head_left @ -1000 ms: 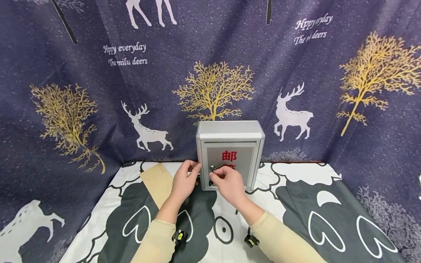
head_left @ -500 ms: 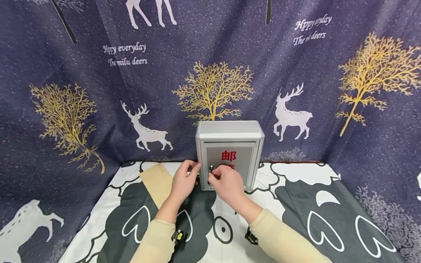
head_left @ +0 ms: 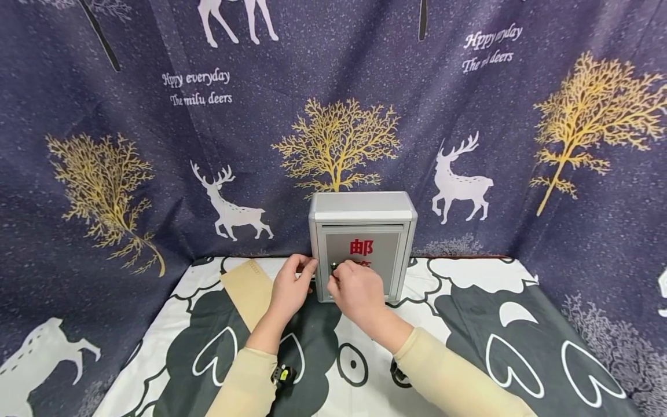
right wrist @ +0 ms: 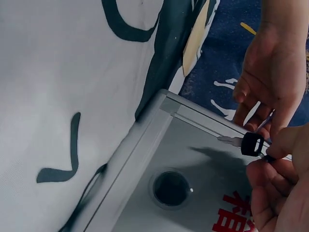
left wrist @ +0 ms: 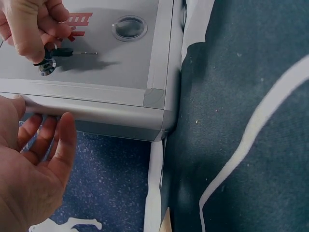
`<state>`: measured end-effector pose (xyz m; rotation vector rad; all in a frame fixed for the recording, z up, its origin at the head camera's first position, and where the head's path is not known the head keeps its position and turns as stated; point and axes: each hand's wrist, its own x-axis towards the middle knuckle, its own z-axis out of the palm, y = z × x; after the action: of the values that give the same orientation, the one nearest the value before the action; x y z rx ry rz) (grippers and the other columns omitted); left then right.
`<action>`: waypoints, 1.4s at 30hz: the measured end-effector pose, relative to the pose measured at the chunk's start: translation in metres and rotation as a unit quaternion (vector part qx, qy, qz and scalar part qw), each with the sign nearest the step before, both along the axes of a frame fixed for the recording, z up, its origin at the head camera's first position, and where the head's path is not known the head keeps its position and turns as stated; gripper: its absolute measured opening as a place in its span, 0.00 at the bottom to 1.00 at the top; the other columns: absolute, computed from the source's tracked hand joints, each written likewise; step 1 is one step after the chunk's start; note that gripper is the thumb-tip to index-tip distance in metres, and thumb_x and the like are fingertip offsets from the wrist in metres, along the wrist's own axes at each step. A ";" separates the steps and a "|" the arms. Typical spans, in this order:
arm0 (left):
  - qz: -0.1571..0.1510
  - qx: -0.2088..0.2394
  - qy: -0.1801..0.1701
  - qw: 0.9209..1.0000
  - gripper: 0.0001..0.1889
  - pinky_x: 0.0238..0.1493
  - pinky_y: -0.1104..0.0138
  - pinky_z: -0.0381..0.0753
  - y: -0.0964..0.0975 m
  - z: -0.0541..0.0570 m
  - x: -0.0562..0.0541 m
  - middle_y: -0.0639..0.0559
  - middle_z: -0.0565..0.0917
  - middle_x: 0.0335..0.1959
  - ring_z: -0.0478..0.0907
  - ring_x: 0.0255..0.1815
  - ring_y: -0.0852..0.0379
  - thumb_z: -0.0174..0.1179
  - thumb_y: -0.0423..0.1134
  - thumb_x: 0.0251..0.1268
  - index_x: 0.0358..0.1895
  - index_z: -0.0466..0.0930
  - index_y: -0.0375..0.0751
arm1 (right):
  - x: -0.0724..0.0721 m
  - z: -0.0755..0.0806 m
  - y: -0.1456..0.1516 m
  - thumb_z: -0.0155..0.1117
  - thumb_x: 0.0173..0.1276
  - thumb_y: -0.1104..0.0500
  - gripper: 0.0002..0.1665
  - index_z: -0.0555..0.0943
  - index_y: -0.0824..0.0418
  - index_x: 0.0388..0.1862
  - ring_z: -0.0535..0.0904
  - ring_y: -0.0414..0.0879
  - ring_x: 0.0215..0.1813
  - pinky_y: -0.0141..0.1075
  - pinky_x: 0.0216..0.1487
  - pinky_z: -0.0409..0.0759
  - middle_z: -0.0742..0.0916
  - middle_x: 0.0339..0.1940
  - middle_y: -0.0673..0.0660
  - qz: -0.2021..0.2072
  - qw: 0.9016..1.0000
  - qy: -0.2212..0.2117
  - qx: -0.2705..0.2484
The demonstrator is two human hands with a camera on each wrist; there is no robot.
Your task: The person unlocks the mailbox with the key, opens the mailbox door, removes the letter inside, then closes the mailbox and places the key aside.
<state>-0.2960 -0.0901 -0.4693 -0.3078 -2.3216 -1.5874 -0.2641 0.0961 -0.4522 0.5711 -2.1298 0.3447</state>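
Note:
A silver metal mailbox (head_left: 363, 205) with red characters stands upright at the back of the table. My left hand (head_left: 289, 292) holds its left side edge, thumb at the front frame and fingers bent against the side. My right hand (head_left: 359, 289) pinches a black-headed key (right wrist: 269, 158) at the round door lock (left wrist: 47, 68). A second key (right wrist: 251, 144) with a black head dangles beside those fingers, its blade sticking out over the door. In the head view the right hand covers most of the keys and part of the lettering.
A tan paper envelope (head_left: 247, 292) lies on the patterned cloth (head_left: 359, 399) left of the mailbox. A round window (left wrist: 129, 28) sits low in the door, and a slot (head_left: 363, 226) runs along its top. Behind hangs a dark deer-print curtain (head_left: 333, 58).
My right hand has twisted at the lock, its knuckles now higher and its fingers covering more of the keys. My left hand keeps its place on the mailbox edge.

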 end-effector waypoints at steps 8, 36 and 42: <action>-0.002 0.004 -0.004 1.000 0.12 0.30 0.64 0.90 0.001 0.000 0.000 0.46 0.86 0.50 0.85 0.44 0.52 0.64 0.49 0.87 0.52 0.85 0.43 | -0.004 -0.001 0.001 0.80 0.59 0.63 0.16 0.79 0.56 0.22 0.79 0.47 0.21 0.38 0.21 0.77 0.79 0.21 0.51 -0.010 0.995 0.070 0.064; 0.001 0.008 0.001 1.000 0.12 0.30 0.64 0.90 -0.001 -0.001 -0.002 0.46 0.87 0.50 0.84 0.42 0.53 0.64 0.49 0.87 0.52 0.85 0.43 | 0.009 0.021 -0.004 0.76 0.72 0.60 0.11 0.83 0.57 0.31 0.81 0.50 0.32 0.38 0.25 0.81 0.81 0.31 0.55 -0.053 0.959 0.061 0.273; 0.001 0.009 0.001 1.000 0.11 0.30 0.64 0.89 -0.001 -0.001 -0.001 0.47 0.87 0.50 0.84 0.41 0.54 0.65 0.49 0.86 0.51 0.85 0.44 | 0.008 0.021 -0.004 0.74 0.73 0.61 0.11 0.82 0.56 0.30 0.80 0.50 0.32 0.38 0.27 0.81 0.81 0.31 0.55 -0.045 0.957 0.072 0.277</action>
<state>-0.2970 -0.0911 -0.4705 -0.3036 -2.3052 -1.6049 -0.2565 0.0922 -0.4313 0.7836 -2.0953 -0.3528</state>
